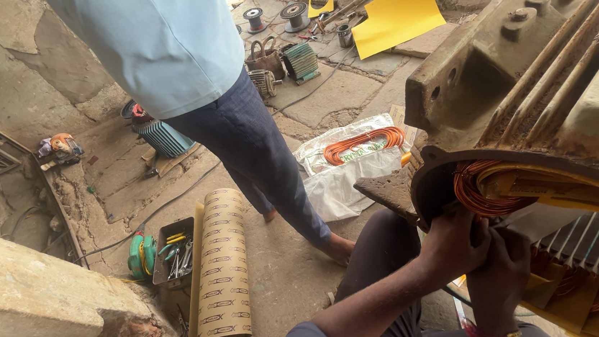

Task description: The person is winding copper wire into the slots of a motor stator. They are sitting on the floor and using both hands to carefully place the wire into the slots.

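So both hands are up at the motor's open end: left hand closed on the copper coil, which sits just above it, right hand curled beside, grip unclear.

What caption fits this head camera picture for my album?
Two hands, left hand and right hand, press orange copper wire coils inside a big rusty metal motor housing.
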